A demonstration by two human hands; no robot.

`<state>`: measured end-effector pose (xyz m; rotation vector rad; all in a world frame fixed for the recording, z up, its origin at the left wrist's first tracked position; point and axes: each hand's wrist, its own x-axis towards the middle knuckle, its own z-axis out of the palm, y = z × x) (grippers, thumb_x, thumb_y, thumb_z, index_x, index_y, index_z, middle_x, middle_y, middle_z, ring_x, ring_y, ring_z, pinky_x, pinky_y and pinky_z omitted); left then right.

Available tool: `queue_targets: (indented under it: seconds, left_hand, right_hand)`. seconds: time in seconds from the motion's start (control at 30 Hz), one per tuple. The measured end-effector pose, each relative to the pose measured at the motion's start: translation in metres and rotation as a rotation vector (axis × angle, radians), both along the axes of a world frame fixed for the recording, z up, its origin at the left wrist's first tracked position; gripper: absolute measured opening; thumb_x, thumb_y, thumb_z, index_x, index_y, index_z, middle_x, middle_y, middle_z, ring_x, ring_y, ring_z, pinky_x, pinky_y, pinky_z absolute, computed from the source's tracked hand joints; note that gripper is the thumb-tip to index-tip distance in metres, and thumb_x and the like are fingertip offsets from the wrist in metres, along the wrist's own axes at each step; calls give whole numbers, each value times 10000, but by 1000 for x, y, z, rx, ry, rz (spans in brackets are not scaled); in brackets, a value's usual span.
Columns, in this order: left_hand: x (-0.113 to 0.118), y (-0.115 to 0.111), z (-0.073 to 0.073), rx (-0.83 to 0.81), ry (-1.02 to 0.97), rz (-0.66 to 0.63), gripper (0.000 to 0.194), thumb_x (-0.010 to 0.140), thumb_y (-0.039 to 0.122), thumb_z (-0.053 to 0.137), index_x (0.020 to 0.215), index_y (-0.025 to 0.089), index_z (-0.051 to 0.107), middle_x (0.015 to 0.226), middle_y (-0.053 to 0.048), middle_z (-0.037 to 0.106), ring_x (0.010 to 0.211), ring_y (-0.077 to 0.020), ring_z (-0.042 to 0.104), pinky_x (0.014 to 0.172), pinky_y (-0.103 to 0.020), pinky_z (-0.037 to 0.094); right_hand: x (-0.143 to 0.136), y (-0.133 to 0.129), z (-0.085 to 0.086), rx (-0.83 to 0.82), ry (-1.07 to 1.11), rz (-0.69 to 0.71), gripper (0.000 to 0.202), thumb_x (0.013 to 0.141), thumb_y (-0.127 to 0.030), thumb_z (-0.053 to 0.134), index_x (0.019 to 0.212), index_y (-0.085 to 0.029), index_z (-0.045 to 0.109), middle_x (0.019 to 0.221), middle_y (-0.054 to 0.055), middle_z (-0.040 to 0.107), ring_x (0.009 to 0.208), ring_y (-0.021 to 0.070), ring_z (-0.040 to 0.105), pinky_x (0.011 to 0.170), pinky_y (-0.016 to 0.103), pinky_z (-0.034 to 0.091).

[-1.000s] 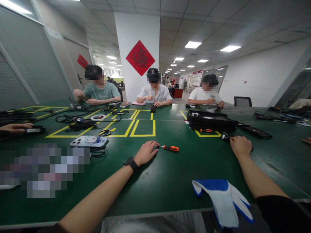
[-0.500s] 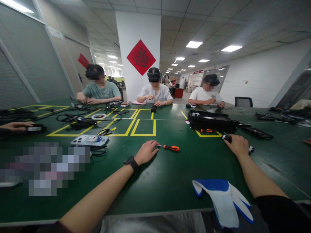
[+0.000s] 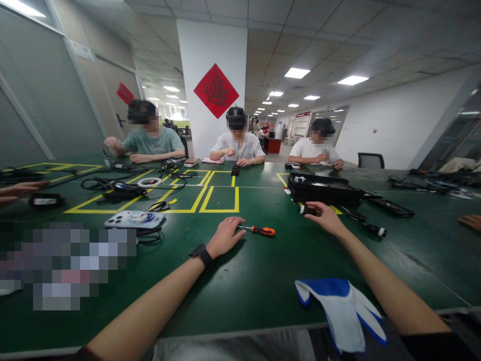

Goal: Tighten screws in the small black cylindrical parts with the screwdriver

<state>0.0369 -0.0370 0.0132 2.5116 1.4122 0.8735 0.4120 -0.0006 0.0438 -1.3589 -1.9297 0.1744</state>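
Observation:
My left hand [image 3: 226,234] rests on the green table [image 3: 240,281], its fingers at the metal shaft of a screwdriver [image 3: 264,231] with an orange and black handle; whether they grip it is not clear. Further right, my right hand [image 3: 326,218] has its fingers closed on a small black cylindrical part [image 3: 307,210], just in front of stacked black trays [image 3: 323,189]. To the right of that hand, other black cylindrical parts [image 3: 375,230] lie on the table. A blue and white glove [image 3: 340,306] lies at the near edge, between my forearms.
A phone [image 3: 136,219] and black cables [image 3: 124,188] lie to the left. Yellow tape [image 3: 237,199] marks the table. Three people sit across it; other people's hands show at the left [image 3: 22,189] and right [image 3: 471,221] edges. More cables [image 3: 409,184] lie at the far right.
My right hand has moved left from the cylindrical parts at the right and now holds a small black part near the trays. My left hand has stayed beside the screwdriver.

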Motion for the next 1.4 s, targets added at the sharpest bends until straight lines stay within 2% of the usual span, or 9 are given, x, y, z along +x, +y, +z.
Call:
queue_targets:
  seconds: [0.2, 0.33, 0.5, 0.6, 0.67, 0.8, 1.03, 1.2, 1.4]
  left_hand:
    - [15, -34, 32, 116, -58, -159, 580, 784, 490, 452, 1275, 209, 322, 1236, -94, 469, 1115, -221, 452, 952, -379, 349]
    - [16, -41, 38, 53, -60, -80, 623, 808, 500, 404, 1317, 191, 221, 1142, -108, 543, 984, -229, 551, 831, -346, 416]
    - [7, -30, 29, -51, 41, -120, 557, 828, 518, 339, 1287, 210, 272, 1067, -79, 590, 940, -214, 579, 778, -306, 427]
    - [1, -23, 24, -30, 75, -76, 526, 835, 514, 320, 1279, 234, 284, 1102, -62, 578, 934, -192, 580, 783, -288, 422]
    - [-7, -15, 23, -13, 97, 12, 464, 847, 499, 296, 1228, 239, 348, 1070, -54, 589, 908, -181, 584, 765, -277, 421]
    - [-38, 6, 17, -48, 158, 313, 417, 851, 492, 265, 1058, 189, 463, 946, -81, 617, 841, -188, 592, 713, -271, 422]
    - [-78, 30, -1, -76, 276, 740, 483, 814, 512, 279, 981, 119, 507, 992, -165, 579, 828, -257, 594, 657, -323, 441]
    - [-78, 32, -5, 4, 304, 770, 476, 807, 500, 283, 940, 114, 528, 967, -170, 587, 920, -267, 557, 744, -349, 436]
    - [-85, 35, -4, -72, 240, 731, 453, 795, 508, 320, 914, 128, 536, 971, -160, 589, 920, -248, 556, 754, -327, 438]
  right_hand:
    - [-143, -47, 40, -177, 57, 670, 693, 664, -214, 670, 1282, -232, 357, 1015, 42, 590, 944, 175, 561, 865, 377, 445]
    - [-180, -53, 40, -114, 87, 713, 671, 651, -191, 680, 1254, -227, 387, 1061, 53, 527, 941, 169, 536, 816, 328, 470]
    - [-181, -39, 16, -88, 73, 640, 581, 658, -283, 691, 1179, -201, 449, 997, 47, 531, 887, 159, 534, 792, 320, 463]
    - [-161, -32, 8, 44, 10, 516, 488, 723, -312, 625, 1170, -205, 460, 1040, 62, 533, 934, 179, 513, 831, 356, 428]
    - [-131, -25, 5, 185, -74, 319, 337, 783, -297, 541, 1106, -203, 513, 993, 64, 557, 938, 202, 499, 873, 408, 380]
    - [-32, -14, -3, 327, -365, -185, 181, 796, -238, 458, 900, -195, 600, 883, 78, 591, 953, 243, 464, 970, 473, 217]
    - [144, -28, -37, 194, -497, -955, 491, 754, -396, 433, 1114, -70, 509, 1072, 215, 517, 1046, 354, 408, 868, 500, 268]
    - [188, -26, -55, -119, -406, -948, 535, 794, -414, 354, 1137, -34, 510, 1024, 242, 540, 927, 352, 513, 733, 447, 394]
    - [162, -35, -56, -56, -445, -801, 411, 797, -272, 393, 1093, -26, 537, 1003, 227, 549, 917, 299, 539, 792, 394, 417]
